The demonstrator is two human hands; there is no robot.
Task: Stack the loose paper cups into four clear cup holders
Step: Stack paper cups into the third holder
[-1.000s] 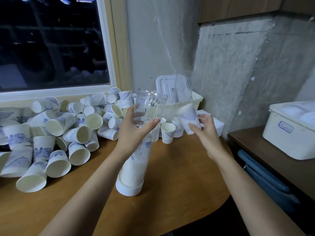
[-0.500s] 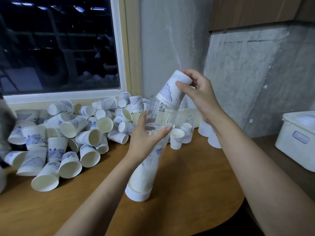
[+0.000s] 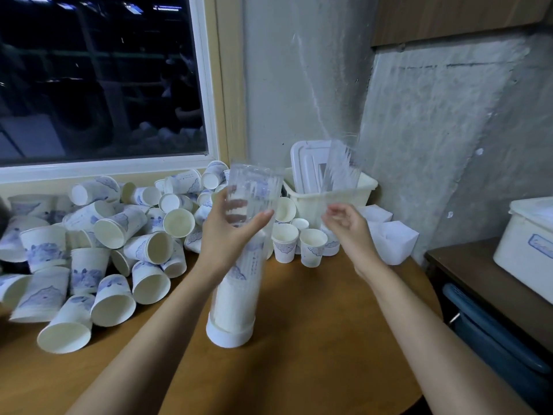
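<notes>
**Holder part-filled; most cups loose**

My left hand [image 3: 227,238] grips the clear cup holder [image 3: 254,187] round its upper wall; stacked cups [image 3: 236,301] fill it to just below those fingers. My right hand [image 3: 350,226] holds nothing, fingers loosely curled. I judge most work remains: loose paper cups [image 3: 104,250] lie heaped left of my left fingers.

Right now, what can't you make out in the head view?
All head view:
- Cup count in the clear holder: nested, and the left hand covers the middle.
- Count of spare holders in the basket: transparent, overlapping.
- The white box: cut by the right edge; label blurred.
</notes>
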